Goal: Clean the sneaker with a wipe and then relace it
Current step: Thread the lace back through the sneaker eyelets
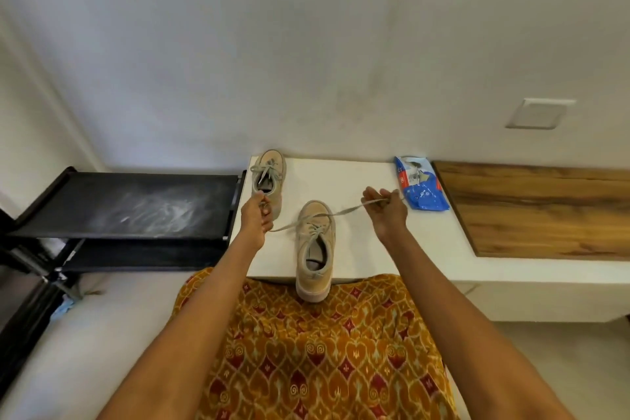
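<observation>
A beige sneaker (pixel 315 249) stands on the white ledge (pixel 344 177), heel hanging over the front edge toward me. Its grey lace (pixel 344 211) is drawn out taut to both sides. My left hand (pixel 255 215) pinches the left lace end, left of the shoe. My right hand (pixel 387 210) pinches the right lace end, up and to the right of the toe. A second beige sneaker (pixel 269 177), laced with a bow, sits at the ledge's back left corner. A blue wipe pack (pixel 421 187) lies on the ledge to the right.
A black shoe rack (pixel 129 204) with a dusty top shelf stands left of the ledge. A wooden panel (pixel 538 211) covers the ledge's right part. A white wall rises behind, with a switch plate (pixel 540 112). My patterned orange garment (pixel 306 351) fills the foreground.
</observation>
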The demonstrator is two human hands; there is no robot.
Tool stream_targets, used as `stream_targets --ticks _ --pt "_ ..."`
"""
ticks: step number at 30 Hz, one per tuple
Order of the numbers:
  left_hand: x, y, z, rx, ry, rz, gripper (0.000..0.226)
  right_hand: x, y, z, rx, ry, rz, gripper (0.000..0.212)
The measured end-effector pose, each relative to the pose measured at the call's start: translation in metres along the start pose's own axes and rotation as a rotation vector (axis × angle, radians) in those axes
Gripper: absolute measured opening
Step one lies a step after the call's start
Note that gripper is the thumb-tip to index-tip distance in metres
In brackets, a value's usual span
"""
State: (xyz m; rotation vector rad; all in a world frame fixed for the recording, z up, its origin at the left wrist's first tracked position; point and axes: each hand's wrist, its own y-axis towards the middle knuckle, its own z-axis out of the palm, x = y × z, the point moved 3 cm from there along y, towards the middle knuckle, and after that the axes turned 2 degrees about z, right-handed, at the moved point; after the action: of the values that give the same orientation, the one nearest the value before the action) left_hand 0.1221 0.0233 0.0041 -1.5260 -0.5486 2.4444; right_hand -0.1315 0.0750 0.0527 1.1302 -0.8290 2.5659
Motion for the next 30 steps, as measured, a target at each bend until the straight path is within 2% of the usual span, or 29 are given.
stream_targets --ticks 2,4,7,10,12,15,17,19,22,25,26,28,30 --pt "-0.006 -0.005 0.0 0.003 0.215 0.04 0.023 0.011 0.005 -0.004 -0.011 0.137 0.025 0.033" --pt "-0.011 -0.011 0.002 0.052 0.467 0.092 0.014 0.021 0.01 -0.009 -0.01 -0.03 0.029 0.031" --pt "-0.013 -0.01 0.003 0.208 0.864 0.195 0.017 0.033 0.012 -0.013 0.04 -0.541 0.001 0.032" --pt "-0.01 -0.005 -0.002 0.372 1.327 0.235 0.027 0.035 0.016 -0.012 0.178 -1.264 -0.147 0.036" --pt "-0.008 -0.005 -0.004 0.41 1.462 0.227 0.033 0.027 0.015 -0.009 0.327 -1.706 -0.219 0.044" --pt "-0.005 -0.012 -0.001 0.393 1.593 0.264 0.036 0.01 0.01 -0.01 0.514 -2.082 -0.189 0.05" --pt "-0.002 -0.012 -0.003 0.32 1.618 0.298 0.039 0.004 0.009 -0.014 0.525 -2.166 -0.221 0.039" --pt "0.004 -0.008 -0.007 0.278 1.62 0.291 0.041 0.001 0.01 -0.021 0.46 -2.148 -0.253 0.033" --pt "0.015 -0.005 -0.01 0.314 1.65 0.217 0.039 -0.006 0.01 -0.026 0.39 -2.15 -0.239 0.033" --pt "0.018 -0.006 -0.005 0.345 1.667 0.195 0.029 -0.017 0.013 -0.025 0.431 -2.175 -0.122 0.023" --pt "0.019 -0.006 -0.003 0.348 1.663 0.206 0.036 -0.019 0.013 -0.024 0.449 -2.195 -0.101 0.025" --pt "0.017 -0.008 0.003 0.354 1.63 0.263 0.069 -0.021 0.011 -0.019 0.469 -2.2 -0.129 0.041" --pt "0.015 -0.011 0.014 0.345 1.654 0.409 0.076 -0.023 0.006 -0.007 0.487 -2.125 -0.212 0.049"
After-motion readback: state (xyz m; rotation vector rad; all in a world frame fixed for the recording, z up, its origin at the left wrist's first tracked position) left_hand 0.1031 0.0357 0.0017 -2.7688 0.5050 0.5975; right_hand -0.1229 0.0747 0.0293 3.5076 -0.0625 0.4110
